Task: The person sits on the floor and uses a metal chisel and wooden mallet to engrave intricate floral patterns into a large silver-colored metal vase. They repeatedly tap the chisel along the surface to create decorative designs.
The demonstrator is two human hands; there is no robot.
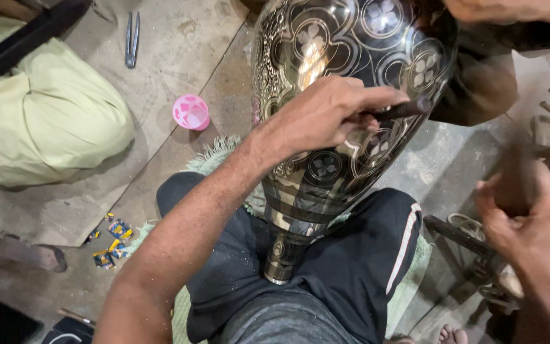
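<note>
Head view: a large dark metal vase [338, 127] with engraved flower rings lies tilted across the person's lap, its narrow neck pointing toward the body and its wide belly reaching to the top edge of the frame. The left hand [326, 118] rests on the belly, its fingers [377, 102] closed round a thin dark chisel [402, 109] whose tip meets the surface beside a flower ring. The right hand [529, 223] is at the right edge, blurred, fingers wrapped round the handle of a hammer [520, 175]. Another person's hand [510, 9] steadies the vase at the top right corner.

On the floor [179, 57] lie a pink cup [191, 112] near the vase, and metal pliers [132, 38] well apart near the top edge.

To do this well, I judge the chisel should stay seated on the pattern line with the heel of the left hand braced on the vase, the strikes light and even, and the vase held from rolling on the lap.
</note>
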